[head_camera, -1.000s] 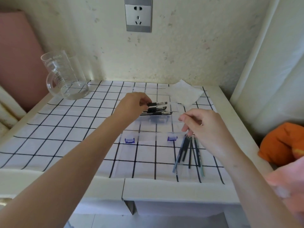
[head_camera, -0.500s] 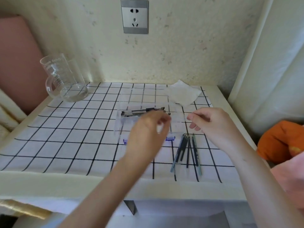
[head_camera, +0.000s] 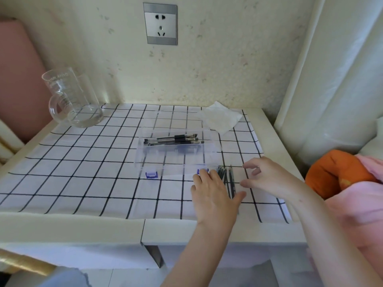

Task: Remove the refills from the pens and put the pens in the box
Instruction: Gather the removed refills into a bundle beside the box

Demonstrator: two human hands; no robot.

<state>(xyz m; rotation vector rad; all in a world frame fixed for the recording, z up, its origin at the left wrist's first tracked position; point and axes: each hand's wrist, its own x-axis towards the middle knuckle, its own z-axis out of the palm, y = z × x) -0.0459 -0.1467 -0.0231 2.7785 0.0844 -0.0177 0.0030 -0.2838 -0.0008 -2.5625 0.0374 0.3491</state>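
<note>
A clear plastic box [head_camera: 145, 158] with blue clasps stands open in the middle of the checked cloth. Several black pens [head_camera: 172, 140] lie side by side in its far half. Just right of the box's front corner lies a bundle of dark refills [head_camera: 227, 177]. My left hand [head_camera: 214, 195] rests flat on the cloth, fingers spread, covering the left part of the refills. My right hand [head_camera: 267, 177] hovers on the other side of them, fingers apart, holding nothing.
A glass measuring jug [head_camera: 70, 98] stands at the back left. A crumpled white tissue [head_camera: 219, 118] lies behind the box. The table edge [head_camera: 72, 226] runs along the front. An orange cushion [head_camera: 335, 172] and pink cloth sit off the right side.
My left hand left the pens in the box, drew back toward me and came down flat on the refills. My right hand shifted slightly to their right side.
</note>
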